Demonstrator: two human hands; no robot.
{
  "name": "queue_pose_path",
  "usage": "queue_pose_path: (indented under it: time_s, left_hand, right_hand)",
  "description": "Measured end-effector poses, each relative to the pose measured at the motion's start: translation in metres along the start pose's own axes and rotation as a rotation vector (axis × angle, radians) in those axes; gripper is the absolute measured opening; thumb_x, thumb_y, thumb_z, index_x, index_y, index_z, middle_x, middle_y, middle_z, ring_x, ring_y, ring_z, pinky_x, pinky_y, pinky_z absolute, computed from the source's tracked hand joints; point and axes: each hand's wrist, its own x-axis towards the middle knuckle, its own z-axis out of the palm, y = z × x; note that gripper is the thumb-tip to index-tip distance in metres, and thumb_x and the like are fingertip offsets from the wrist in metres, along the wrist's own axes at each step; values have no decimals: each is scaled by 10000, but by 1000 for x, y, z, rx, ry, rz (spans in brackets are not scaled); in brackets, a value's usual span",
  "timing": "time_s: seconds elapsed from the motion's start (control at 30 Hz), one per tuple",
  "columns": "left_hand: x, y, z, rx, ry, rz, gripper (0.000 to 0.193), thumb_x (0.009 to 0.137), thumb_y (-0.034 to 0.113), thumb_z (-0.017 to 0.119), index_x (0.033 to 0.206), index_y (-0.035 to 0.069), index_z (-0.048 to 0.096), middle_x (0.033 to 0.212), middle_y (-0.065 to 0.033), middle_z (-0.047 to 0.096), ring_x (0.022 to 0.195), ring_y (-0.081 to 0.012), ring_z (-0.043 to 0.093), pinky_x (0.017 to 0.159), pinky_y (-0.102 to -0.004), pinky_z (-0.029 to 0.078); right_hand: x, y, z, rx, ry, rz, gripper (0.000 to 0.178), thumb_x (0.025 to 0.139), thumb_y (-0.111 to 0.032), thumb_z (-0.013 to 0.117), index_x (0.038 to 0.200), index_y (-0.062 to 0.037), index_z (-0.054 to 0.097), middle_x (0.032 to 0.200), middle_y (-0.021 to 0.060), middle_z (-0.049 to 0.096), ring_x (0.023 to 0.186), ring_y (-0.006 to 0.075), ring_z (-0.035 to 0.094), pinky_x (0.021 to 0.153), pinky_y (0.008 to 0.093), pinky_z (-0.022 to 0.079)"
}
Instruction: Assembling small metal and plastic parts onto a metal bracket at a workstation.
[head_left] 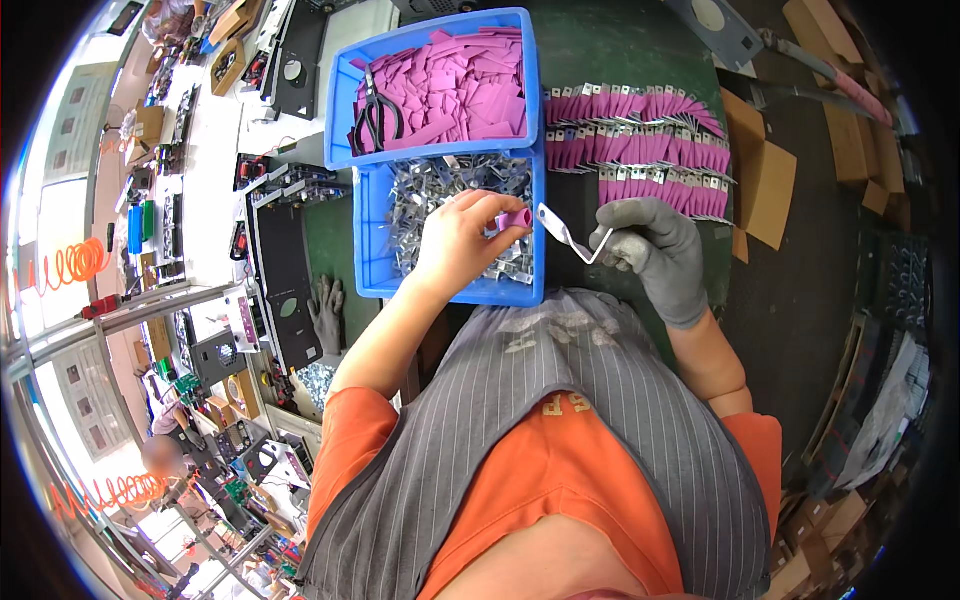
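Note:
Bare and closed, my left hand [462, 240] pinches a short pink sleeve [515, 219], its open end facing right, above a blue bin of metal brackets. My right hand [655, 255], in a grey glove, grips one end of a bent metal bracket [566, 236]. The bracket's flat, holed end points left toward the sleeve, with a small gap between them. Below my left hand, loose metal brackets [415, 200] fill the lower blue bin [374, 270]. The upper blue bin [430, 151] holds many pink sleeves [465, 85] and black-handled scissors [376, 118].
Rows of brackets with pink sleeves [640, 145] lie on the green table [610, 60] at the right. A spare grey glove [326, 312] rests left of my arm. Cardboard boxes [765, 180] stand farther right. Black metal panels [285, 280] line the left side.

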Motion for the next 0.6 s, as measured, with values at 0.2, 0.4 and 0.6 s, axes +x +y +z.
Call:
queue_pose_path:
  time_s: [0.2, 0.4, 0.6]
  left_hand:
    - [2, 0, -1, 32, -6, 199, 255, 675, 139, 773, 905, 99, 668, 842, -34, 651, 688, -193, 607, 647, -301, 503]
    - [0, 3, -3, -107, -212, 193, 230, 688, 144, 772, 885, 93, 666, 854, -47, 648, 728, -207, 623, 663, -313, 507]
    - [-7, 1, 9, -65, -168, 213, 216, 724, 194, 745, 896, 103, 653, 835, -45, 615, 690, -210, 606, 591, -324, 497]
  right_hand:
    - [3, 8, -2, -48, -74, 33, 211, 873, 8, 545, 1078, 7, 594, 857, 30, 649, 740, 60, 598, 655, 186, 474]
    - [20, 34, -9, -93, -131, 269, 221, 894, -39, 552, 1111, 1, 571, 913, 34, 620, 803, 57, 579, 711, 208, 479]
    - [22, 59, -18, -353, -186, 147, 208, 878, -129, 612, 1042, -7, 578, 899, 19, 606, 802, 85, 576, 710, 234, 470]
